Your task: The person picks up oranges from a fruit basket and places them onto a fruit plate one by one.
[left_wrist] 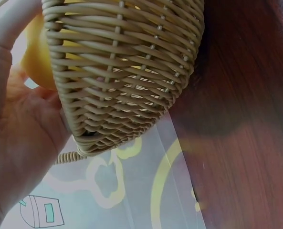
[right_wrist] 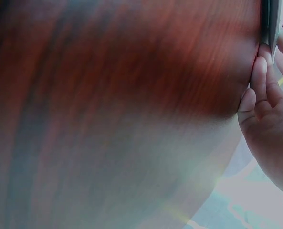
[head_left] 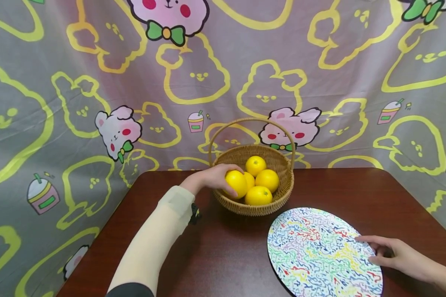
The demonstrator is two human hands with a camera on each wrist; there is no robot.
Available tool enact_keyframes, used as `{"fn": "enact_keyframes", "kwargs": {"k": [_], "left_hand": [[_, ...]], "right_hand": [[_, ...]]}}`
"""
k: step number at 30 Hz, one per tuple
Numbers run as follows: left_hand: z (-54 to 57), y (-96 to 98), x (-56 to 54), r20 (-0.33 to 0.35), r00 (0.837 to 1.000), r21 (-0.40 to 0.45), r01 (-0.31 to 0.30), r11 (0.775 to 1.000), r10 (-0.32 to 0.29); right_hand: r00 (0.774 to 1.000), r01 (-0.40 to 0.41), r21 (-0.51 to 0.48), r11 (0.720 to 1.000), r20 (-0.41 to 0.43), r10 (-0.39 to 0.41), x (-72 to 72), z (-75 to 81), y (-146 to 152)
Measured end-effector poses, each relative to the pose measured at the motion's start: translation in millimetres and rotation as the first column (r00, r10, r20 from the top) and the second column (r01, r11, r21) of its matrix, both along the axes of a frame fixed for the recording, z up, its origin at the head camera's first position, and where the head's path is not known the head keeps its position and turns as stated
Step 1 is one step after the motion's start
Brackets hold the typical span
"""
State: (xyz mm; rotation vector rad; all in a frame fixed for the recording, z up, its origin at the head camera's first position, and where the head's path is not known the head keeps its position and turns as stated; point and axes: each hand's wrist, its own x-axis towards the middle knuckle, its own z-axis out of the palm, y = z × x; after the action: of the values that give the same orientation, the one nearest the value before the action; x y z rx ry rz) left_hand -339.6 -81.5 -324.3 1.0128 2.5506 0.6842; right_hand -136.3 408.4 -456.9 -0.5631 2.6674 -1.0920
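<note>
My left hand (head_left: 219,177) reaches over the left rim of a wicker basket (head_left: 254,209) and grips a round yellow orange (head_left: 236,184), thumb on the near side and fingers over the top. Several more yellow oranges (head_left: 267,180) lie in the basket against it. In the left wrist view the woven basket wall (left_wrist: 127,71) hides much of the orange (left_wrist: 38,57). At the right, my right hand (head_left: 397,255) holds the edge of a round board (head_left: 323,251) with a multicoloured squiggle pattern. The right wrist view shows fingers (right_wrist: 259,78) on both sides of its rim.
Basket and board stand on a dark red-brown wooden table (head_left: 208,255), the basket toward the back. The basket's tall handle (head_left: 250,119) arches above the oranges. A patterned cloth (head_left: 223,82) hangs behind the table and along its sides.
</note>
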Motion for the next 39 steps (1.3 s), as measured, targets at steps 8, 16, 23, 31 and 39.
{"fn": "enact_keyframes", "kwargs": {"k": [8, 16, 23, 31, 39], "left_hand": [[-2.5, -6.7, 0.7, -0.020, 0.999, 0.144, -0.023, 0.989, 0.027], [-7.3, -8.1, 4.5, 0.055, 0.996, 0.322, -0.078, 0.944, 0.063], [-6.7, -4.9, 11.3, 0.131, 0.990, 0.443, -0.108, 0.890, 0.055], [-0.3, 3.1, 24.2, 0.184, 0.983, 0.530, -0.113, 0.841, 0.016], [2.0, 15.6, 37.2, 0.204, 0.978, 0.552, -0.085, 0.830, -0.035]], "right_hand": [[1.000, 0.003, 0.000, 1.000, 0.007, -0.003, -0.4, -0.1, 0], [1.000, 0.000, 0.002, 1.000, 0.010, 0.000, 0.3, -0.6, 0], [1.000, -0.011, -0.001, 1.000, -0.010, 0.011, 1.1, -0.9, 0], [1.000, -0.006, -0.004, 1.000, -0.007, 0.006, 0.8, 1.3, -1], [1.000, -0.017, -0.015, 1.000, -0.008, 0.017, 0.1, 1.0, 0]]}}
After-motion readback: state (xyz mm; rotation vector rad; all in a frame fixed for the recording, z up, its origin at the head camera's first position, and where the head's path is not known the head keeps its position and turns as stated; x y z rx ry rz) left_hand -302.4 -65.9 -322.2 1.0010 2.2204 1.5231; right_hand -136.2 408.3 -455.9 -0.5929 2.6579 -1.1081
